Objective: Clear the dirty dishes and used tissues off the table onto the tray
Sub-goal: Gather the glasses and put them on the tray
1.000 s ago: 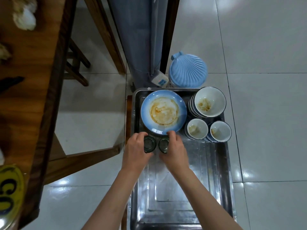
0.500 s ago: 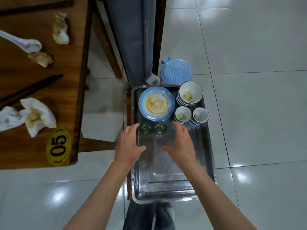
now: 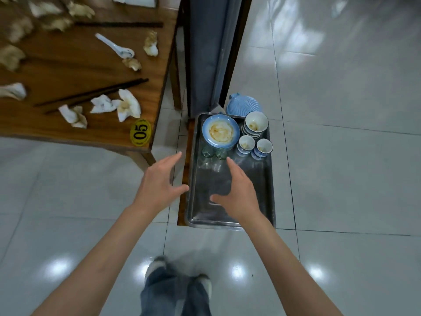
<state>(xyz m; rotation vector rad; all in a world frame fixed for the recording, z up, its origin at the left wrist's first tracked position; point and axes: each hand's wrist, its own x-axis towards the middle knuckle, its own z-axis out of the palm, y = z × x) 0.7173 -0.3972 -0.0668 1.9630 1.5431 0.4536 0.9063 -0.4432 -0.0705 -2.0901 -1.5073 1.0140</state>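
Note:
A steel tray (image 3: 266, 185) lies low, right of the wooden table (image 3: 68, 65). At its far end sit a dirty blue plate (image 3: 220, 131), stacked bowls (image 3: 255, 124), two small cups (image 3: 246, 143) (image 3: 263, 148) and two green glasses (image 3: 207, 152) (image 3: 221, 153). My left hand (image 3: 159, 185) hovers open just left of the tray. Over the tray's near half my right hand (image 3: 237, 192) is open and empty. On the table lie several crumpled tissues (image 3: 127, 106), a white spoon (image 3: 116, 47) and dark chopsticks (image 3: 95, 93).
A yellow "05" tag (image 3: 140, 132) marks the table's near right corner. A blue shell-shaped object (image 3: 243, 105) stands on the floor behind the tray, beside a grey curtain and dark post (image 3: 211, 53). Glossy tiled floor surrounds everything; my feet are below.
Both hands let go of the two green glasses, which stay on the tray, and drew back. The left hand moved off the tray's left side. The view pulled back, showing more table.

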